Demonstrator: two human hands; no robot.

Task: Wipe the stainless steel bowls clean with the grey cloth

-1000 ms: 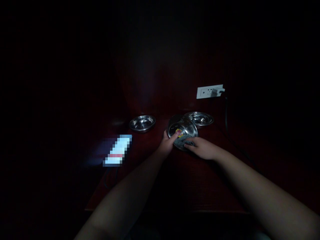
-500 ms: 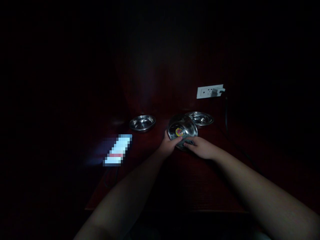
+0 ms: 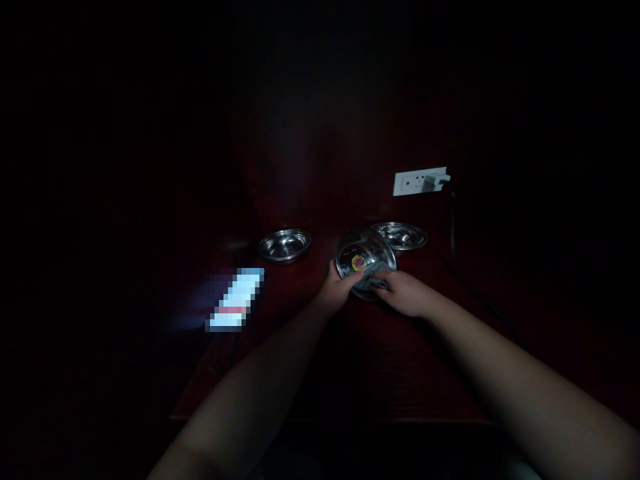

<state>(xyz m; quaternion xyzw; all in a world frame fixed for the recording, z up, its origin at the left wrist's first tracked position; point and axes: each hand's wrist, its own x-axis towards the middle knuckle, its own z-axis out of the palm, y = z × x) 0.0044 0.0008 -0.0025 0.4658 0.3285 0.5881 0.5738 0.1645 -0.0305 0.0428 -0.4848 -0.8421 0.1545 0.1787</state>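
A shiny steel bowl [image 3: 367,243] with a yellow and red sticker is tilted toward me above the table. My left hand [image 3: 336,290] grips its lower left rim, thumb inside and fingers mostly hidden behind. My right hand [image 3: 405,292] is closed on a grey-green cloth [image 3: 373,275], which lies against the bowl's lower right inner side. Behind the bowl on the right is a steel dish [image 3: 407,235], partly covered by it. Another steel dish [image 3: 285,247] stands to the left, apart from both hands.
A lit, pixelated phone-like screen [image 3: 235,300] lies at the left, with a thin cable below it. On the back wall is a white socket plate [image 3: 413,183] with a plug, and a dark cord [image 3: 453,230] hangs down. The dark red table [image 3: 390,373] ends at a front edge near me.
The cloth and right fingers have shifted slightly over the bowl's lower inside. My left thumb has moved off the sticker toward the rim, uncovering it. The bowl stays nearly in place.
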